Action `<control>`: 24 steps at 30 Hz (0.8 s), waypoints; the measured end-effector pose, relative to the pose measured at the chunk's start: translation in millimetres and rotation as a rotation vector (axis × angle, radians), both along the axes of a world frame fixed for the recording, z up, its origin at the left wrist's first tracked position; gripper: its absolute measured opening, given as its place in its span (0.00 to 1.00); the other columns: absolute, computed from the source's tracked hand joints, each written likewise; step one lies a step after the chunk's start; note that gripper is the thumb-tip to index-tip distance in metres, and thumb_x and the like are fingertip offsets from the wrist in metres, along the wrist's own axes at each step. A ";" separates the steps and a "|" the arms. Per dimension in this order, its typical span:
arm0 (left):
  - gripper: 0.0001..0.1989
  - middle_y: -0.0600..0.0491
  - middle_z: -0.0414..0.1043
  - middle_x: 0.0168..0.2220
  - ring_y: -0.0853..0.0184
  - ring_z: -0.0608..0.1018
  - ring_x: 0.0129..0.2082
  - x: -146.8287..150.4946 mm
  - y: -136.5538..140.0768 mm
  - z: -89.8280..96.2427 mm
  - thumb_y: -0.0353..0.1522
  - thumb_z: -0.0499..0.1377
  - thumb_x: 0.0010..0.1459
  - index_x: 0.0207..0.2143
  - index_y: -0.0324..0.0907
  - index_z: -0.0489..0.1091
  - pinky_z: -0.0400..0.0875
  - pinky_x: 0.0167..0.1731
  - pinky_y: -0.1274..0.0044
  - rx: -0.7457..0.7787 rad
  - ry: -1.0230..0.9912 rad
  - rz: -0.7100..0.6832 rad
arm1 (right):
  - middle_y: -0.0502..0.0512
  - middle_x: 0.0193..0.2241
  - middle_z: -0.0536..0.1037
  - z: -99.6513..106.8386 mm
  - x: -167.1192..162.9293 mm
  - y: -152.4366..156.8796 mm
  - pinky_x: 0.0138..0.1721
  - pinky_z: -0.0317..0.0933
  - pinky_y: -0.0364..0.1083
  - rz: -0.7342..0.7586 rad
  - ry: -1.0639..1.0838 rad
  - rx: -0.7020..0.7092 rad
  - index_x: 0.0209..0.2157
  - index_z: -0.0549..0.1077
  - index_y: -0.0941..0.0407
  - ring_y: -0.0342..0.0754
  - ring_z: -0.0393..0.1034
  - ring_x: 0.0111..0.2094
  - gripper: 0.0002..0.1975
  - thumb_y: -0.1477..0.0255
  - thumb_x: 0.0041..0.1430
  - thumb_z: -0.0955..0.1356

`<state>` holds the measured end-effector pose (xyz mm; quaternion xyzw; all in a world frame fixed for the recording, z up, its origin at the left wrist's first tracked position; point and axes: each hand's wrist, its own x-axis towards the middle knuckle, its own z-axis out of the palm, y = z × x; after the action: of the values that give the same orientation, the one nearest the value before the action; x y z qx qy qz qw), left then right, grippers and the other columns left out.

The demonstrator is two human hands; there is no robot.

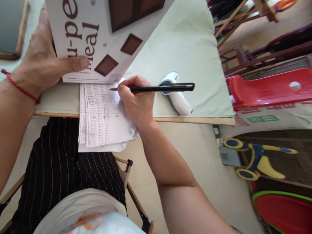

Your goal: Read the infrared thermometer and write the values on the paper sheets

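Note:
My right hand (pixel 136 99) grips a black pen (pixel 156 87), its tip touching the top of a stack of printed paper sheets (pixel 99 117) that hangs over the table's near edge. My left hand (pixel 46 61), with a red cord at the wrist, presses its thumb on a large white printed box (pixel 102 29) with brown squares and dark letters. The box covers the top of the sheets.
A white and blue handheld device (pixel 176 97) lies on the pale green tablecloth (pixel 185 48) just right of the pen. A framed slate (pixel 12 29) sits far left. Right of the table are a red plastic stool (pixel 268 87), a toy tricycle (pixel 253 159) and a red basin (pixel 285 211).

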<state>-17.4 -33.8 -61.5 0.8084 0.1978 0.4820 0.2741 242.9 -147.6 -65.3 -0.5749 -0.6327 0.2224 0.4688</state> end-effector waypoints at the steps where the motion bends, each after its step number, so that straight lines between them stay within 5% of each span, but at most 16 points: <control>1: 0.54 0.52 0.69 0.61 0.53 0.73 0.64 -1.3 3.0 -2.0 0.61 0.74 0.45 0.64 0.45 0.59 0.71 0.62 0.61 0.061 0.007 -0.022 | 0.46 0.23 0.67 0.0 0.2 -0.1 0.34 0.71 0.47 -0.010 0.005 0.002 0.27 0.70 0.52 0.43 0.67 0.30 0.07 0.69 0.60 0.68; 9: 0.64 0.49 0.69 0.59 0.47 0.74 0.63 -5.4 22.9 -12.9 0.62 0.77 0.33 0.67 0.48 0.55 0.73 0.57 0.55 0.129 0.047 -0.022 | 0.47 0.24 0.66 0.3 -0.6 0.5 0.34 0.68 0.47 -0.006 0.018 0.012 0.26 0.68 0.52 0.42 0.66 0.29 0.08 0.71 0.60 0.68; 13: 0.55 0.52 0.69 0.61 0.50 0.74 0.63 -4.8 19.2 -11.8 0.61 0.74 0.45 0.67 0.49 0.58 0.71 0.59 0.55 0.130 0.003 -0.008 | 0.47 0.24 0.67 -2.1 0.3 1.6 0.34 0.69 0.47 -0.018 -0.010 0.018 0.27 0.69 0.52 0.43 0.67 0.30 0.07 0.70 0.59 0.67; 20: 0.55 0.49 0.70 0.63 0.50 0.73 0.64 -8.8 11.4 -9.7 0.58 0.76 0.45 0.68 0.46 0.60 0.70 0.62 0.59 0.040 0.017 0.007 | 0.47 0.25 0.67 -4.6 2.4 2.9 0.36 0.69 0.47 0.016 -0.012 -0.001 0.28 0.68 0.52 0.44 0.68 0.33 0.06 0.73 0.58 0.68; 24: 0.62 0.51 0.71 0.62 0.49 0.74 0.63 -6.0 11.6 -12.2 0.62 0.78 0.33 0.66 0.46 0.61 0.72 0.60 0.58 0.028 -0.023 0.033 | 0.47 0.25 0.66 -1.9 1.5 2.3 0.34 0.69 0.46 0.018 -0.007 -0.009 0.27 0.68 0.52 0.43 0.67 0.31 0.07 0.72 0.58 0.68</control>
<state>-23.5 -22.2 -73.8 0.8033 0.2010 0.4984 0.2569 244.4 -145.3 -67.2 -0.5718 -0.6385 0.2274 0.4622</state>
